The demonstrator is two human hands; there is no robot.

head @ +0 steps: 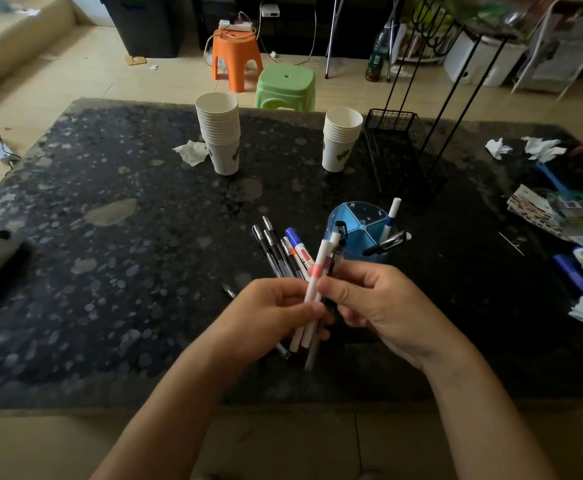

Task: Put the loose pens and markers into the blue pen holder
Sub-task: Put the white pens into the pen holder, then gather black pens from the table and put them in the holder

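A: So, from the head camera, what are the hands doing?

B: Both are up over the table (110, 306), near its front edge. The left hand (269, 313) is clenched around a bundle of pens (283, 251), fanned out above the fist, with their lower ends sticking out below it. The right hand (376, 299) pinches a white pen (321, 268) with a pink band, thumb and fingers closed on it, right against the bundle.

A: Is that white pen free of the bundle?

B: I cannot tell; its lower part runs down between the two hands.

A: And the holder?

B: The blue holder (357, 230) stands on the table just beyond the hands, a bit to the right of centre. It already has pens in it: a white marker (390, 216) leaning right, and a black pen (387, 243) tilted low over the rim.

A: Anything loose on the table?

B: A small dark pen (228, 289) lies just left of the left hand. Toward the right edge lie two more markers (577, 268), well apart from the holder.

A: What else?

B: Two stacks of paper cups (219, 133) toward the far edge, with a wire basket (400, 150) to their right.
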